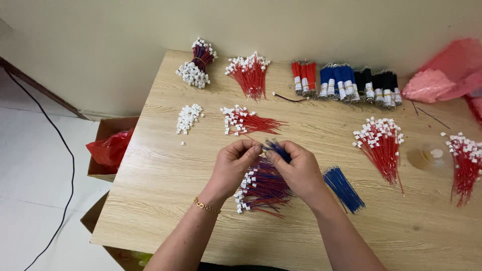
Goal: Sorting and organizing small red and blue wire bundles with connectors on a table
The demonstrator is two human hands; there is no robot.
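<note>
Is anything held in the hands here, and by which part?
Both hands, left and right, pinch blue wires at their tips, above the wire pile.

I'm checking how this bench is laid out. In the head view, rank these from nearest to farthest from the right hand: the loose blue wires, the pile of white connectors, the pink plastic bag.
From the right hand:
1. Loose blue wires, just to its right on the table.
2. Pile of white connectors, far-left, past the left hand.
3. Pink plastic bag, at the far right corner.
</note>
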